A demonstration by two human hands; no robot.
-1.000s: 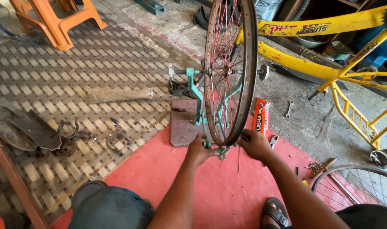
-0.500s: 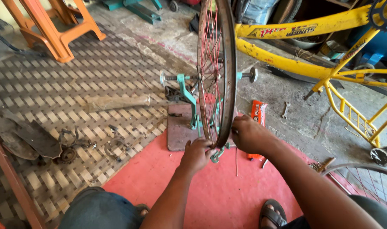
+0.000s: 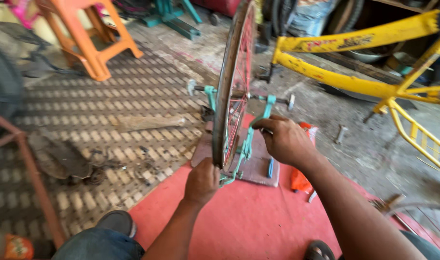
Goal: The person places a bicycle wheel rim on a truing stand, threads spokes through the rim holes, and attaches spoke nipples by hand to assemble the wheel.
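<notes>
- My left hand (image 3: 202, 180) grips the near rim of the bicycle wheel (image 3: 232, 86), upright in its green truing stand (image 3: 246, 144).
- My right hand (image 3: 283, 140) pinches the spokes; fingertips hidden.
- Wheel's top is cut off.

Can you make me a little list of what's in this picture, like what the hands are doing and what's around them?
place: workshop floor with a red mat
main thing: bicycle wheel standing upright in a green stand
left hand: touching the wheel's bottom rim
right hand: at the stand's right arm, fingers by the spokes; exact grip hard to tell
under the stand: flat reddish board
right of wheel: yellow bicycle frame
far left: orange stool
near right hand: orange packet on the floor
</notes>
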